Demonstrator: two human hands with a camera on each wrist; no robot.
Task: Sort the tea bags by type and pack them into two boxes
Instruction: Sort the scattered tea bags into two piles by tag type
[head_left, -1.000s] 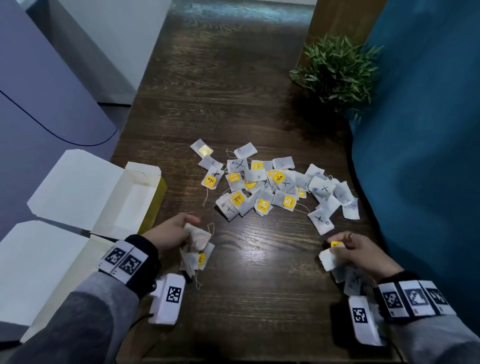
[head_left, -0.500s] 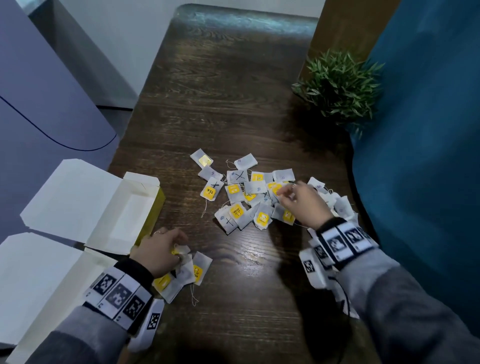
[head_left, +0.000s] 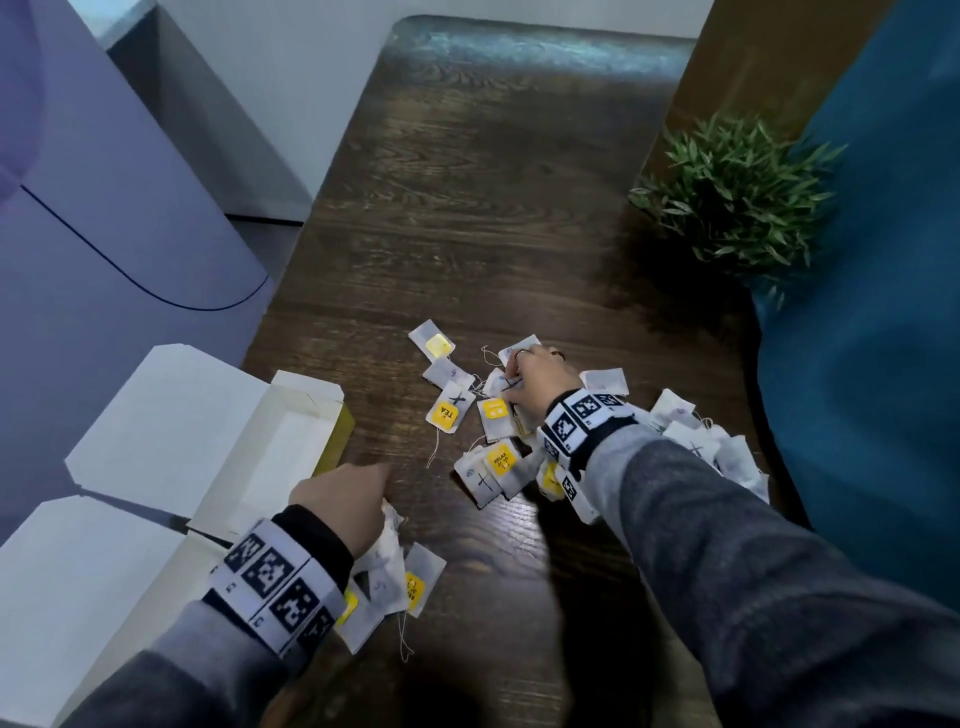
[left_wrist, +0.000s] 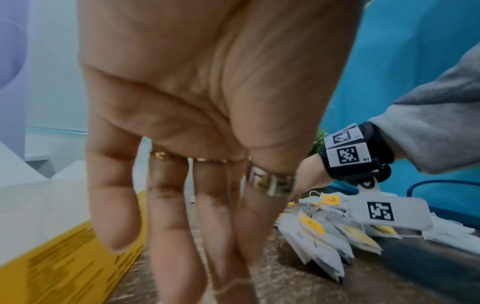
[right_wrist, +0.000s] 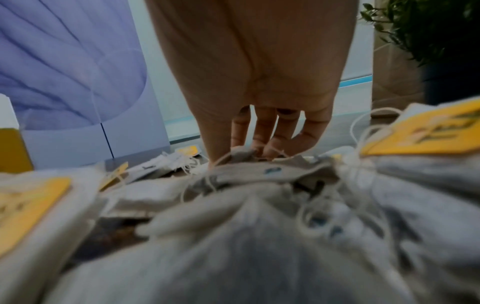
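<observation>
While sorting is under way and no bag shows inside either container, the two open white boxes (head_left: 291, 457) lie at the table's left edge, the farther one with a yellow side wall. Just right of them the left hand (head_left: 340, 501) hangs over a small sorted stack of tea bags (head_left: 395, 582) near the front edge; the left wrist view shows its fingers (left_wrist: 166, 216) straight and relaxed, gripping nothing. Further right, the unsorted pile of tea bags (head_left: 493, 462) spreads over the dark wooden table (head_left: 493, 208), some with yellow tags, some marked with a pen cross. The right hand (head_left: 540, 382) reaches into the pile's far side, its fingertips (right_wrist: 262, 144) down on a bag; whether they pinch it cannot be told. A potted plant (head_left: 737, 192) stands at far right. Judgement: the step is picking the next bag; the next move calls for lifting one clear of tangled strings and reading its marking.
</observation>
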